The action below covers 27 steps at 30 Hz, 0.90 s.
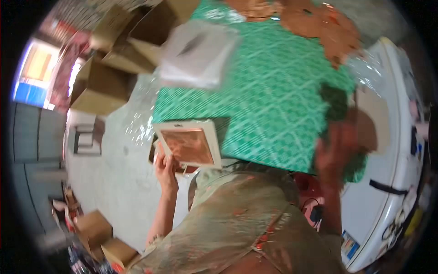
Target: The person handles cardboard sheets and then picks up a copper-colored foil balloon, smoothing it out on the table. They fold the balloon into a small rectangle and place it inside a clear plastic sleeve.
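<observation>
My left hand (pixel 166 166) grips the lower left edge of a flat box (pixel 218 146) with a white frame. The box has a slot at its top edge and a shiny copper-coloured panel (pixel 187 144) in its front. It is held tilted at the near left edge of the table with the green patterned cover (pixel 269 105). Over the table's right side, my right hand (pixel 337 146) is smeared by motion, so its fingers do not show clearly. Beside it are a dark patch and a brownish round shape, both too blurred to name.
A stack of clear-wrapped, pale flat packs (pixel 198 55) lies at the table's far left. Copper-coloured sheets (pixel 305 20) lie along its far edge. Open cardboard boxes (pixel 102 89) stand left. A white appliance-like body (pixel 397 114) borders the right; a small stool (pixel 86 139) stands on the floor.
</observation>
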Available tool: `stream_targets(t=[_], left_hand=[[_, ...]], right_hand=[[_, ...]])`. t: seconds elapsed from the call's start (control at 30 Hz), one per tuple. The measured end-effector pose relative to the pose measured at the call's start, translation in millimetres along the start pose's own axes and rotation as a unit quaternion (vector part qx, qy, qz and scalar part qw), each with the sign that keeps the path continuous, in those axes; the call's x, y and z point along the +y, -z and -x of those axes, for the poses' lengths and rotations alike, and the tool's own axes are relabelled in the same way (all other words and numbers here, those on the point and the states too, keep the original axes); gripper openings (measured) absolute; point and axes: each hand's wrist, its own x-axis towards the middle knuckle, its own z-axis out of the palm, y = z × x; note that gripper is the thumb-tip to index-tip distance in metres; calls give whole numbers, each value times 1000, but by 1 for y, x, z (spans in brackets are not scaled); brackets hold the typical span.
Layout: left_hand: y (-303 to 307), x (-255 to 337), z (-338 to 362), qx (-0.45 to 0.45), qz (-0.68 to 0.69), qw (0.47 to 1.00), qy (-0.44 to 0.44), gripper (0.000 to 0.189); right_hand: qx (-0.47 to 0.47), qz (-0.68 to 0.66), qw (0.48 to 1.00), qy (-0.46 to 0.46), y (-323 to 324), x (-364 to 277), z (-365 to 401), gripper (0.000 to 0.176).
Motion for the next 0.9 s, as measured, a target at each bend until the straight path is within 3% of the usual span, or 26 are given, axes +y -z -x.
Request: stream_targets(t=[0.07, 0.1, 0.17, 0.23, 0.33, 0.43, 0.57, 0.6, 0.63, 0.67, 0.7, 0.77, 0.8, 0.83, 0.87, 0.9], left_hand=[[15, -17, 23, 42, 59, 996, 54, 25], [56, -38, -49, 94, 81, 992, 27, 19], [103, -56, -50, 224, 89, 967, 80, 14], [131, -94, -47, 225, 85, 967, 85, 16], [159, -119, -49, 215, 79, 970, 77, 18], [161, -133, -61, 204, 82, 973, 76, 19], [211, -165, -101, 136, 73, 986, 64, 21], [201, -152, -99, 172, 98, 976, 94, 23], [203, -151, -103, 159, 44, 979, 120, 39], [174, -125, -104, 201, 14, 961, 191, 55], [168, -116, -105, 214, -102, 954, 184, 66], [186, -121, -133, 240, -91, 955, 148, 70], [183, -112, -147, 265, -85, 956, 89, 61], [206, -111, -173, 232, -98, 967, 30, 51], [183, -83, -184, 266, -48, 962, -30, 47], [173, -51, -205, 245, -51, 966, -72, 45]], right_hand=[[66, 94, 993, 19, 13, 86, 8, 67], [108, 99, 989, -4, -18, 56, -7, 63], [11, 190, 981, -42, -6, 72, 16, 52], [-18, 195, 981, -7, -1, 104, 29, 44], [-21, 197, 980, -29, -4, 118, 36, 36], [19, 142, 990, -20, -10, 129, 38, 32], [29, 160, 987, -19, -12, 113, 35, 26], [40, 142, 989, -17, -11, 113, 33, 23], [56, 151, 987, -15, -4, 106, 23, 19], [74, 135, 988, -30, 2, 104, 13, 18], [85, 135, 987, -22, 11, 98, 3, 20], [102, 140, 984, -30, 20, 99, -5, 22], [110, 131, 985, -30, 22, 100, -10, 21], [119, 118, 986, -27, 25, 101, -14, 19], [121, 114, 986, -26, 24, 102, -13, 19], [126, 108, 986, -25, 21, 102, -11, 19]])
